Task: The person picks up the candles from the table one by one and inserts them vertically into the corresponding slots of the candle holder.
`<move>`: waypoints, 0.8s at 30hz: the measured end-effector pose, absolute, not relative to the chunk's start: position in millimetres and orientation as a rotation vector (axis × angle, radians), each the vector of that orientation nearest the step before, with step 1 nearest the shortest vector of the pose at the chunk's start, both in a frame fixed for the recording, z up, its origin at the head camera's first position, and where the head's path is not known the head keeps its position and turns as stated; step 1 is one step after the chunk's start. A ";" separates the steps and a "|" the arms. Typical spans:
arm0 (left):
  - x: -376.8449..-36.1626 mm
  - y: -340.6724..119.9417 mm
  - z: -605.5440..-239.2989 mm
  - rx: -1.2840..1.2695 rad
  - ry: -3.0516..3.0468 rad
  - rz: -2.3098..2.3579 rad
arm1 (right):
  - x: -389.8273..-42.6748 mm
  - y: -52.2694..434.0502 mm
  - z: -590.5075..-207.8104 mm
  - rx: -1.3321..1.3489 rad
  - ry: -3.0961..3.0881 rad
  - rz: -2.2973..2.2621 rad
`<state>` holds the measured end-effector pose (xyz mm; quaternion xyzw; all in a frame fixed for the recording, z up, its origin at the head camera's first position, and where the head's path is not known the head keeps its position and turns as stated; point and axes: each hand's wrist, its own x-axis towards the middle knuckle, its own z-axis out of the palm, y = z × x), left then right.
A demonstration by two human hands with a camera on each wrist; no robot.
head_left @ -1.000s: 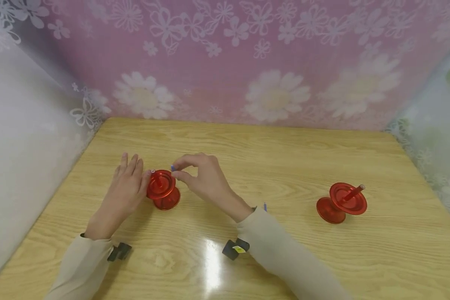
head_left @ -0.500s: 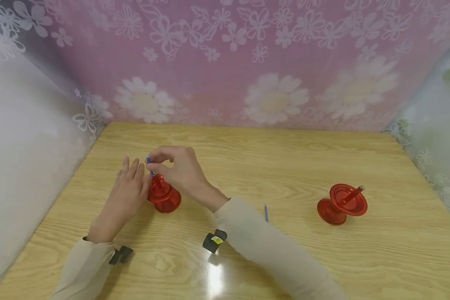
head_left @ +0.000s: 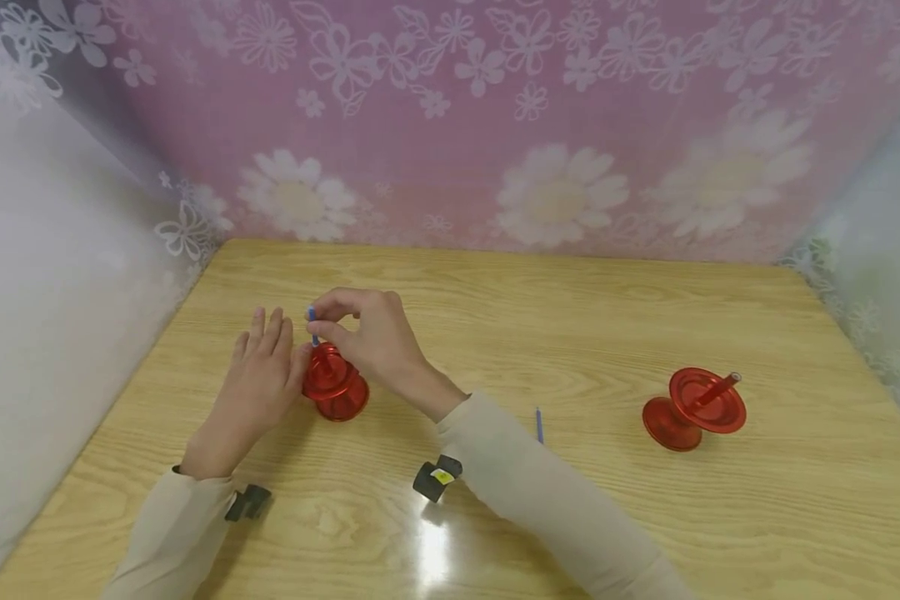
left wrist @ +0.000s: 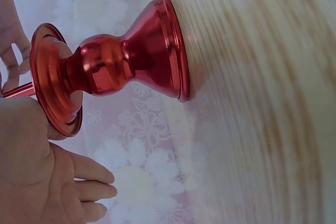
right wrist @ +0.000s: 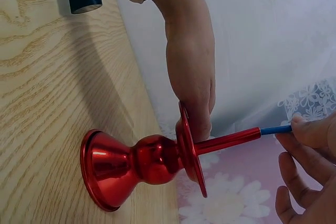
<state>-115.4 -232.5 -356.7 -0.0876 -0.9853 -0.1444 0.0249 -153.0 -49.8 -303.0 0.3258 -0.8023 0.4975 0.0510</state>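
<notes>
The wooden table (head_left: 585,317) spreads under me, backed by a pink flowered curtain (head_left: 495,125). My left hand (head_left: 258,387) lies with fingers straight and relaxed, its thumb side touching the rim of a red metal candle holder (head_left: 335,387) standing near the table's left side. A second red candle holder (head_left: 693,408) stands well apart to the right. My right hand (head_left: 371,337) pinches a thin blue stick (right wrist: 275,129) between thumb and fingertips, at the tip of the near holder's red tube (right wrist: 228,141). Another blue stick (head_left: 539,425) lies just beside my right sleeve.
</notes>
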 end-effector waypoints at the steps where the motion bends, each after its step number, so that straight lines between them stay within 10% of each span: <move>1: -115.5 -232.9 -356.6 -0.270 -3.048 -0.441 | -153.2 -49.9 -302.8 1.001 -2.435 1.514; 24: -113.7 -234.4 -354.5 -0.252 -3.067 -0.432 | -152.2 -53.6 -297.0 1.122 -2.506 1.252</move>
